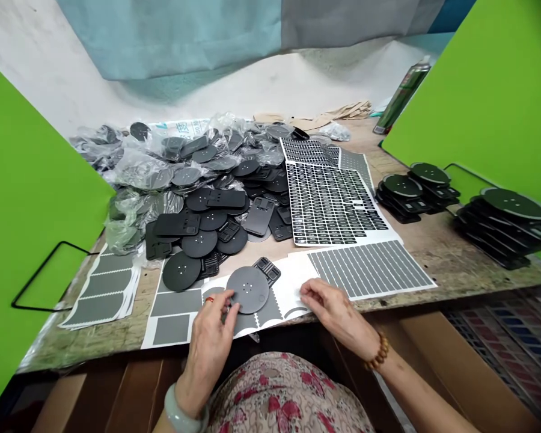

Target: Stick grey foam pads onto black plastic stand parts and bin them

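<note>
My left hand (211, 328) has its thumb and fingers closed on the left edge of a dark grey round base plate (249, 288), which has small holes at its centre. A black rectangular piece with slots (267, 272) sticks out from behind the disc at its upper right. Beneath them lies a white sheet with grey stickers (171, 329), partly peeled. My right hand (336, 313) is over the right end of this sheet, apart from the disc. Its fingertips are pinched together; whatever they hold, if anything, is hidden.
A heap of black disc-and-plate parts (199, 243), many in clear plastic bags (139, 168), covers the back left. Sticker sheets (329, 204) lie at centre right. Stacked parts (505, 228) stand at right, near a spray can (403, 96). Green panels (482, 90) flank the table.
</note>
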A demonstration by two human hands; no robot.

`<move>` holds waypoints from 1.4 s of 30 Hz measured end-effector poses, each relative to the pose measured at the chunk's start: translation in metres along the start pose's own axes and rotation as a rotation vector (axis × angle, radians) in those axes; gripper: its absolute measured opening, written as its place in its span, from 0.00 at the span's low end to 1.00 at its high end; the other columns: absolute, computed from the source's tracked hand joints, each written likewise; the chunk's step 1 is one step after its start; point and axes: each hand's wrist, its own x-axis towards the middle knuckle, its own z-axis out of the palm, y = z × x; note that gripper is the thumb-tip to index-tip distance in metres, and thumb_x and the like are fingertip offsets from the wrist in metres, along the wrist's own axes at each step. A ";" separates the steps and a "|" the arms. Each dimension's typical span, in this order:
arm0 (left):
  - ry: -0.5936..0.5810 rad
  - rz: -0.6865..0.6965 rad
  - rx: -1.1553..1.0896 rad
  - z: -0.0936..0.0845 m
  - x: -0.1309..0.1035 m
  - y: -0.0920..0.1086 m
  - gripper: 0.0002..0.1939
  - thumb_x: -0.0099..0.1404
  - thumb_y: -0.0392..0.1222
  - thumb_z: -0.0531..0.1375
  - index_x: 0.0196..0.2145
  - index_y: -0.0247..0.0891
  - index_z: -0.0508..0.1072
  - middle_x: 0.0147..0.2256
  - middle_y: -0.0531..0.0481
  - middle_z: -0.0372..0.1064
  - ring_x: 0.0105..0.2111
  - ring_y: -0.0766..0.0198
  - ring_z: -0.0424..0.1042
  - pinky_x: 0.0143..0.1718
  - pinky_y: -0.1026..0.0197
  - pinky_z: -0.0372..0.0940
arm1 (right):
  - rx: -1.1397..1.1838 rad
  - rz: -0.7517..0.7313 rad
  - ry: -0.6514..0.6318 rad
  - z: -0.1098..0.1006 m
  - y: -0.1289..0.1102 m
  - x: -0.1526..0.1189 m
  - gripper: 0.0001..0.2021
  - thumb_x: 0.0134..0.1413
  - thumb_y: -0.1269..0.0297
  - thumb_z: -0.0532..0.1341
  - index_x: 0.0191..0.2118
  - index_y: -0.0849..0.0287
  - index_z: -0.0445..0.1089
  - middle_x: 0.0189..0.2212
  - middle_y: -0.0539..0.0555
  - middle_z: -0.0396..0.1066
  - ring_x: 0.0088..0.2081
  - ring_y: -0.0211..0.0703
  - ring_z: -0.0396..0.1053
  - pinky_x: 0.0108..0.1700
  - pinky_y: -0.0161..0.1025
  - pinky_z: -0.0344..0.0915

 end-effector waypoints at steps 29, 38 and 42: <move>-0.433 0.464 0.238 0.041 -0.027 0.036 0.23 0.58 0.32 0.59 0.51 0.39 0.63 0.49 0.43 0.66 0.48 0.52 0.64 0.51 0.44 0.59 | -0.122 0.059 0.107 0.033 0.009 -0.026 0.06 0.55 0.75 0.50 0.30 0.58 0.59 0.31 0.53 0.59 0.33 0.42 0.60 0.36 0.39 0.59; -0.446 0.418 0.212 0.029 -0.027 0.045 0.25 0.58 0.32 0.59 0.53 0.39 0.61 0.51 0.43 0.65 0.49 0.52 0.64 0.51 0.44 0.59 | 0.139 0.096 -0.100 0.001 0.004 -0.028 0.08 0.59 0.65 0.50 0.29 0.57 0.58 0.29 0.51 0.60 0.31 0.40 0.59 0.35 0.38 0.58; -0.437 0.412 0.171 0.022 -0.025 0.048 0.21 0.61 0.32 0.57 0.52 0.39 0.62 0.50 0.44 0.66 0.50 0.53 0.64 0.53 0.44 0.58 | 0.264 0.117 -0.157 -0.021 -0.008 -0.018 0.11 0.60 0.58 0.50 0.30 0.57 0.59 0.27 0.49 0.60 0.30 0.38 0.58 0.33 0.37 0.57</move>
